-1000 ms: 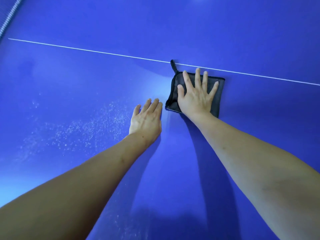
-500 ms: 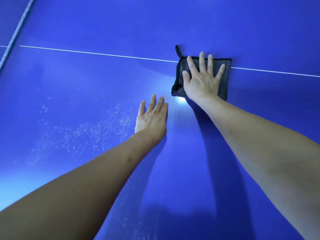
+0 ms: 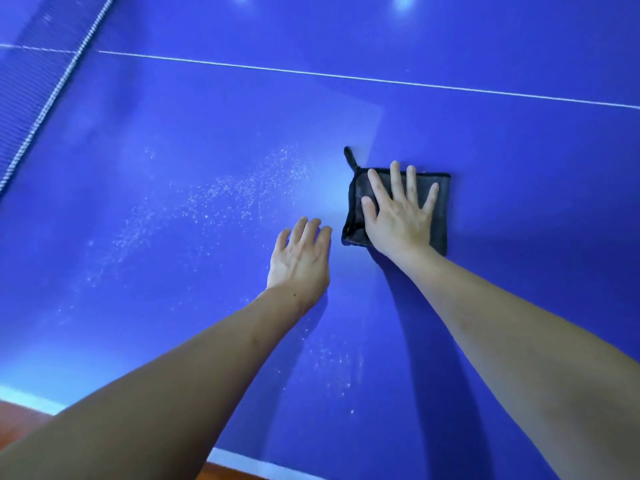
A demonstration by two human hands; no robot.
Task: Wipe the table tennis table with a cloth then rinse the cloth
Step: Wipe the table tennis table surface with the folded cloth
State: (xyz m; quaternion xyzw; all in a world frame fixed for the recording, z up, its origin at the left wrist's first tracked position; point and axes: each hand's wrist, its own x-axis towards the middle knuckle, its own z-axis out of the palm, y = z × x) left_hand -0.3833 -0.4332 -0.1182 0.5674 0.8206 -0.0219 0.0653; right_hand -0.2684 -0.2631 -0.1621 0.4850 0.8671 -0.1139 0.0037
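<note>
Right hand, fingers spread flat, presses a square dark grey cloth on the blue table tennis table; left hand rests flat just left, fingers straight.

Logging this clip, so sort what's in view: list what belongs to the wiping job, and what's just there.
Job:
- dark cloth, flat under the right hand
- blue table top
- white specks on the table
- left hand, flat on the table

Just there:
- net
- white centre line
- reddish floor
</note>
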